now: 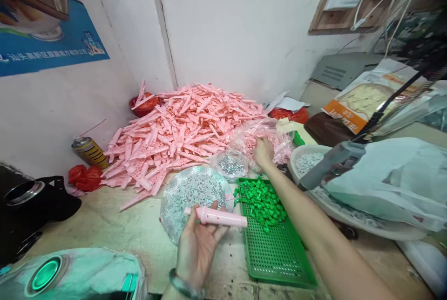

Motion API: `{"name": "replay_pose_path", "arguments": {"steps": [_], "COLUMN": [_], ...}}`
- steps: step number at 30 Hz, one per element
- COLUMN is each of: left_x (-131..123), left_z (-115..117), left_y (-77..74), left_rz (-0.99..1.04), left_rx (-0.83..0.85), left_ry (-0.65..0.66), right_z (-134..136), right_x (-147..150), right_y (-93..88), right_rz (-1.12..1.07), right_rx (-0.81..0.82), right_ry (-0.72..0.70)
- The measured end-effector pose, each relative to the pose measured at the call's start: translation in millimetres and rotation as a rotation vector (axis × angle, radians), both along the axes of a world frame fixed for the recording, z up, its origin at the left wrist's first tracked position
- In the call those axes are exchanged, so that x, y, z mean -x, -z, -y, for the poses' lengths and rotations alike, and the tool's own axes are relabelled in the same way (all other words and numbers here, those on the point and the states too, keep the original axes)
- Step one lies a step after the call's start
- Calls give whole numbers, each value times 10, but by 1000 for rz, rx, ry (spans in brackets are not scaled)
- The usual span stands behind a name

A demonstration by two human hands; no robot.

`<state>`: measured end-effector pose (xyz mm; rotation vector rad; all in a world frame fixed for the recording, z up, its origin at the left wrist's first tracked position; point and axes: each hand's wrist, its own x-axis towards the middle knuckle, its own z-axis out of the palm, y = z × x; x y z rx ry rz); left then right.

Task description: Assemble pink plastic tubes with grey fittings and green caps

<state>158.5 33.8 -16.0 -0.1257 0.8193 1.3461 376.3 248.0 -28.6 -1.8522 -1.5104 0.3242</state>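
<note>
A tapered pink plastic tube (223, 217), with a narrower stepped end and small red dots, lies across the fingers of my left hand (199, 248). The thumb presses on it near the narrow end. Further forward, my right hand (264, 152) reaches into a clear plastic bag (251, 132) of small pink parts. Its fingertips are down among the parts and hidden. Between the hands sit a round plastic-lined dish of small grey parts (199, 190) and a clear bag of metal screws or pins (230, 165). Beside them, a green tray (279, 262) carries small green pieces (261, 200).
A large heap of pink tube pieces (188, 123) rises against the wall. At right, a grey tool (331, 162) hangs over a white basin (380, 228). A spray can (89, 151) and a black jug (38, 200) stand left; a plastic-covered device (77, 272) is near front.
</note>
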Motion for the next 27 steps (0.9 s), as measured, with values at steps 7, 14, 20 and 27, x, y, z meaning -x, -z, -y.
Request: {"name": "replay_pose_path", "arguments": {"steps": [7, 14, 20, 27], "left_x": [33, -86, -142, -177], "left_z": [-31, -78, -19, 179], "left_y": [17, 97, 125, 101], "left_rz": [-137, -189, -263, -524], "left_rx": [-7, -102, -172, -295], "left_ry": [-15, -95, -110, -190], "right_z": [166, 1695, 2058, 2183], "right_x": [73, 512, 559, 658], "right_y": [-75, 120, 133, 131], "right_rz": [-61, -654, -1039, -880], "right_rx": [-40, 169, 163, 60], "right_ry": [-54, -503, -299, -283]}}
